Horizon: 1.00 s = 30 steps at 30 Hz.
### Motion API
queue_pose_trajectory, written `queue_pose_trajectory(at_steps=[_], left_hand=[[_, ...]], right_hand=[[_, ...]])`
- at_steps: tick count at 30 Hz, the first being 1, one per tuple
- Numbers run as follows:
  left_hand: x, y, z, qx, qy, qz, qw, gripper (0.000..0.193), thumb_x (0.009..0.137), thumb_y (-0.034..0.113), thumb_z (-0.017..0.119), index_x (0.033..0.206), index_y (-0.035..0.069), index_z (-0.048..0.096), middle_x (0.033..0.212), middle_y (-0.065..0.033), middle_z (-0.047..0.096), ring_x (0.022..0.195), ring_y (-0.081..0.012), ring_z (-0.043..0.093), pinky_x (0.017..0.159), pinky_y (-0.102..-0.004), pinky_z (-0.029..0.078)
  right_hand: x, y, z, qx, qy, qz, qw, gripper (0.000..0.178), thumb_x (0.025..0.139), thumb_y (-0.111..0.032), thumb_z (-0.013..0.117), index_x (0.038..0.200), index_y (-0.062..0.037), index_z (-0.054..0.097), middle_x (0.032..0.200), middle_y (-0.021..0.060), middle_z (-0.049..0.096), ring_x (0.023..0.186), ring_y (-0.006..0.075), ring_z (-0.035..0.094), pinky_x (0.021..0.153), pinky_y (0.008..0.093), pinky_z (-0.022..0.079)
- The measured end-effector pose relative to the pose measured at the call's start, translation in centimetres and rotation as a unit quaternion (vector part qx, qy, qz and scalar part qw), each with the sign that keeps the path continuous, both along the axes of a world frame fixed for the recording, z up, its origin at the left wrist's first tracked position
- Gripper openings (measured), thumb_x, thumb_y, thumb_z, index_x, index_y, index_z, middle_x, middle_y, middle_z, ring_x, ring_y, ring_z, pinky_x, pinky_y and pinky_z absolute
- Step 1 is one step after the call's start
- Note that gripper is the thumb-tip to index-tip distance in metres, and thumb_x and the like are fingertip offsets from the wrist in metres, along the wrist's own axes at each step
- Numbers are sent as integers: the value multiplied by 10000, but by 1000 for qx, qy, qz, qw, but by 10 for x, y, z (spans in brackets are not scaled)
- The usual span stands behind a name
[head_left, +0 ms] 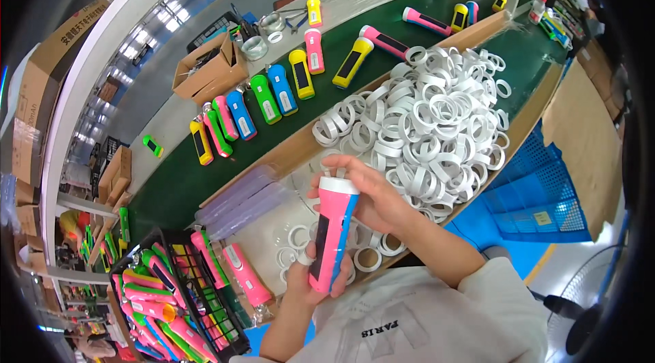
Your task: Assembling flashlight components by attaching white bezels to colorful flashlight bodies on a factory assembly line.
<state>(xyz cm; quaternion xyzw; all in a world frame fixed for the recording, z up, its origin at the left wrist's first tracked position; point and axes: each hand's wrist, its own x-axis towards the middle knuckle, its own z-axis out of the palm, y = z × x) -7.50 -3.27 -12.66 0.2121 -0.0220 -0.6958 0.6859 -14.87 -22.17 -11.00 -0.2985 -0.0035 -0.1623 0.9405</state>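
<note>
A pink and blue flashlight (334, 223) with a dark panel stands nearly upright in front of my chest, white head up. My left hand (301, 285) is wrapped round its lower body. My right hand (376, 200) curls over the top, fingers closed at the white ring (339, 185) on the head; part of the fingertips is hidden. Just beyond lies a big heap of loose white plastic rings (437, 117) on a cardboard-edged tray. Several single rings (368, 259) are scattered beside my hands. Two pink flashlights (245, 274) lie to the left of my left hand.
A black crate (235, 344) full of colourful flashlights stands at lower left. Along the green conveyor belt (184, 179) several flashlights (266, 99) are lined up. A small cardboard box (211, 69) sits behind them. Clear plastic sleeves (249, 202) lie by the tray; a blue basket (532, 192) is at right.
</note>
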Motion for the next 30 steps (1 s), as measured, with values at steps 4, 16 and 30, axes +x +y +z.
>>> queue_pose_trajectory(at_steps=[4,16,30], left_hand=[[2,-10,3,36,-115,-20,993,809,771,473,738,1343,33,374,915,-165,626,609,-240,613,521,-306,492],[-33,-6,24,8,-1,-38,999,636,688,100,720,1241,13,416,851,-86,528,599,-168,538,487,-269,430],[5,-16,19,162,-531,5,832,549,716,15,692,1226,19,490,956,-60,606,803,-141,606,661,-289,514]], right_hand=[[2,-1,-1,-14,12,-4,1000,526,878,-295,658,1302,-97,417,1139,161,554,1129,312,557,953,457,481],[-1,20,-5,105,-13,3,994,311,792,-246,714,909,-115,457,1020,155,594,1015,325,626,908,431,506],[6,13,-3,-61,102,-107,987,364,881,-279,666,1102,-82,453,1026,139,587,1006,250,618,862,397,506]])
